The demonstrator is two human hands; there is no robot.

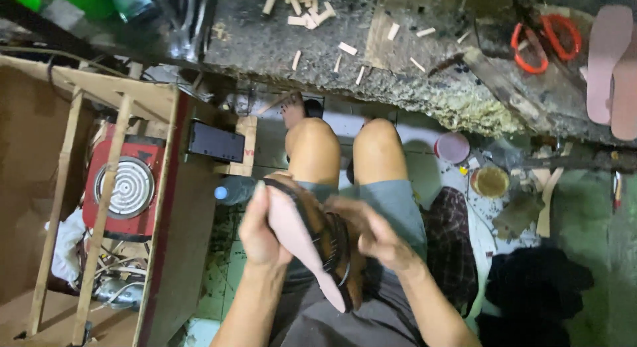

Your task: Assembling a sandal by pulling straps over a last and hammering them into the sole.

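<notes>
- Head view showed one sandal [312, 244] with a pink sole and dark straps, held over the person's lap, above the two bare knees.
- Left hand [260, 229] was wrapped around the sandal's left edge, fingers pressed flat along the pink sole, thumb hidden behind it.
- Right hand [370, 233] was curled against the strap side, fingers bent in and touching the dark straps.
- So the sandal sat squeezed between both hands, toe end pointing up and away, heel end down toward the shorts.
- On the rough workbench [424, 88]: one pair of orange-handled scissors [545, 40], two pink soles [614, 68] side by side at the right edge, and many small wooden pegs [308, 8], too scattered to count.
- One red electric hotplate [125, 186] stood on the left.
</notes>
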